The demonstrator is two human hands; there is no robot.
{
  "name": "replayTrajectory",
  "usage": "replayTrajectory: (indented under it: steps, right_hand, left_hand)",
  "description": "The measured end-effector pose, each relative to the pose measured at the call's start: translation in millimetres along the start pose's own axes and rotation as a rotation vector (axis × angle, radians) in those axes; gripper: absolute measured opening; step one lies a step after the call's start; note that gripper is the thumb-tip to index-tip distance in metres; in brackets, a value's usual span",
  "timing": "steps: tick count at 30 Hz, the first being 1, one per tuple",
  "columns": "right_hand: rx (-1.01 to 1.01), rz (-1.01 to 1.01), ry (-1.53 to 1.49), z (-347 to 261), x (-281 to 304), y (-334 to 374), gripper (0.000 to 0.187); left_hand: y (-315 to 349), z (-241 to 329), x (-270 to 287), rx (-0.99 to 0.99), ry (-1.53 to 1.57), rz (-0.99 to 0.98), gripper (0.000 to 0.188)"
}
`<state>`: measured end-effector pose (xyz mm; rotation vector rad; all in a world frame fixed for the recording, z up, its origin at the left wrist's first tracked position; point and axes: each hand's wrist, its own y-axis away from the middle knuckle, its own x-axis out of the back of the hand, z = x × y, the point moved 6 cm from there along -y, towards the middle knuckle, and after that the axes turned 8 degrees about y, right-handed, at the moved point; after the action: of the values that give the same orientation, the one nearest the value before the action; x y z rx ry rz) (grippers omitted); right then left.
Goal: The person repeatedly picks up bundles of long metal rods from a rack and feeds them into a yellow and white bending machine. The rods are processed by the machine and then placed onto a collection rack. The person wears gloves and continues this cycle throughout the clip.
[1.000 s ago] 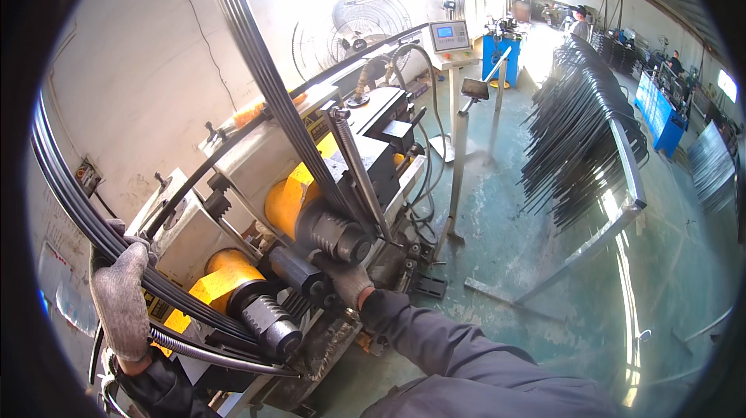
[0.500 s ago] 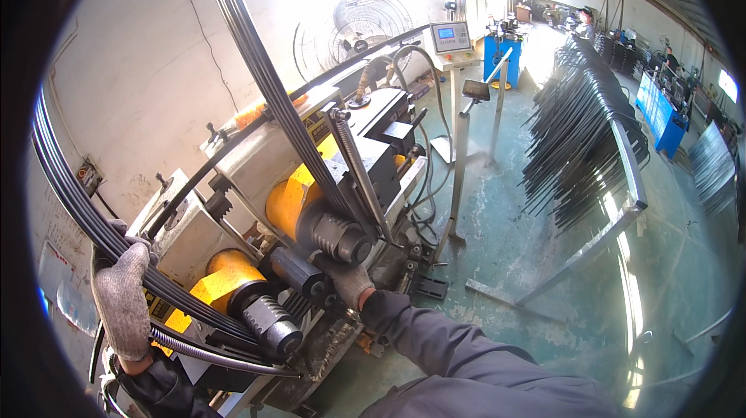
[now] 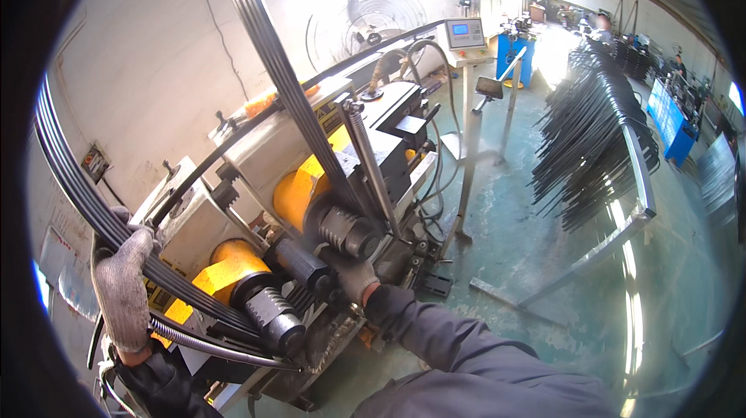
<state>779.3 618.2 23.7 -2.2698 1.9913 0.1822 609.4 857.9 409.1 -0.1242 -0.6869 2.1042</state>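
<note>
My left hand (image 3: 124, 290), in a grey knit glove, is closed around a bundle of thin black rods (image 3: 81, 193) that curves down to the left ribbed roller (image 3: 272, 318) of a bending machine. A second run of black rods (image 3: 268, 45) rises steeply from beside the right ribbed roller (image 3: 350, 231). My right hand (image 3: 356, 280), gloved too, reaches in below that roller, next to the dark hexagonal block (image 3: 303, 269) in the middle. Its fingers are hidden behind the machine parts, so what they touch does not show. Yellow brackets (image 3: 299, 196) sit behind both rollers.
A coil spring (image 3: 361, 134) stands by the right rods, another (image 3: 202, 344) lies low at left. Beyond the machine is a control box (image 3: 465, 33) with a screen on a post. Many bent black rods (image 3: 590, 130) hang on a metal rack (image 3: 633, 161) at right. People work far back.
The whole view has shifted a little, so the machine and rack sit slightly further right and lower. Both hands stay at nearly the same places on the rods and machine.
</note>
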Motion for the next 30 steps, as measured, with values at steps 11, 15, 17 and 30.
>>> replayTrajectory:
  steps: [11, 15, 17, 30]
  right_hand:
    - [0.051, 0.011, -0.036, -3, 1, -2, 0.029]
    - [0.017, 0.004, -0.131, 14, 4, 0, 0.023]
    - [-0.008, -0.014, -0.172, 22, 5, 0, 0.021]
    - [-0.066, -0.093, -0.221, 29, 5, -4, 0.034]
  left_hand:
    - [-14, 17, 26, -0.069, -0.151, 0.161, 0.050]
    - [-18, 11, 30, -0.048, -0.141, 0.103, 0.039]
    - [-17, 9, 30, -0.020, -0.133, 0.020, 0.037]
    - [4, 12, 30, 0.048, -0.155, 0.051, 0.035]
